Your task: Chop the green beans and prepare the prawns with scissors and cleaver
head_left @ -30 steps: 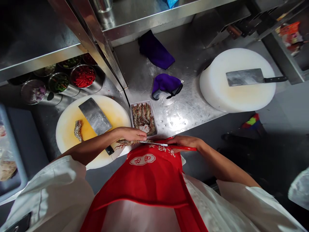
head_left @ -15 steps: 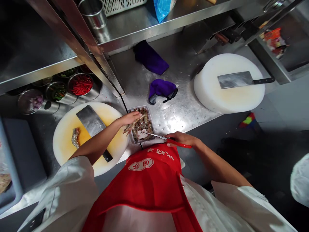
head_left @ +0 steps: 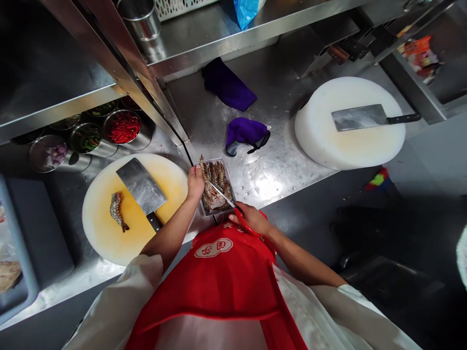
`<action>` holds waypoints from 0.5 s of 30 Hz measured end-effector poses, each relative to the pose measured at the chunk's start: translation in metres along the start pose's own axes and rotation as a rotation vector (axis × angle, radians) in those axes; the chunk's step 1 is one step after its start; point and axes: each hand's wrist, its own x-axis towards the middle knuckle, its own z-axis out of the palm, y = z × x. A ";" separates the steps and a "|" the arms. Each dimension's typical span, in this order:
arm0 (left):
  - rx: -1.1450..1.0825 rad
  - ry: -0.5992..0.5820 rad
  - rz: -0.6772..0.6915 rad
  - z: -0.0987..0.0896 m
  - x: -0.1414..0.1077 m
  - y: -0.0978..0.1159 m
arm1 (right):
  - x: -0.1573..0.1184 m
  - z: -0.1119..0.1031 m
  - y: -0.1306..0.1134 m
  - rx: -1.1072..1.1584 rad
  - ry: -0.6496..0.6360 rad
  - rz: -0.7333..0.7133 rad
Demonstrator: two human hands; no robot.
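My left hand point(head_left: 196, 183) is closed on a raw shrimp point(head_left: 203, 174) at the left side of a small tray point(head_left: 230, 181). My right hand point(head_left: 253, 219) grips red-handled scissors point(head_left: 239, 212), whose blades reach over the tray with their tips at the held shrimp. Whether the blades touch its body I cannot tell. Several more shrimp point(head_left: 218, 176) lie in rows inside the tray. Another single shrimp point(head_left: 116, 210) rests on the yellow-stained round chopping board point(head_left: 98, 233) to the left, beside a cleaver point(head_left: 141, 185). My left forearm partly covers that board.
At right, a thick white chopping board point(head_left: 314, 141) carries a second cleaver point(head_left: 359, 118). Purple cloth pieces point(head_left: 246, 132) lie behind the tray. Metal pots of cut red chillies point(head_left: 124, 127) and vegetables stand at left, near a grey bin point(head_left: 40, 228). A steel shelf point(head_left: 219, 46) overhangs the counter.
My left hand has moved from on top of the shrimp to the tray's left side and now holds one shrimp. The scissors have come left and up to it.
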 end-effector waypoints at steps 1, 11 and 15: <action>0.002 0.003 -0.005 0.000 -0.003 0.001 | 0.000 0.002 0.001 -0.008 0.008 0.007; 0.019 0.055 0.001 0.005 -0.025 0.002 | 0.001 0.009 -0.006 -0.022 0.036 0.029; 0.053 0.069 0.009 0.005 -0.026 0.001 | 0.001 0.009 -0.007 -0.045 0.029 0.047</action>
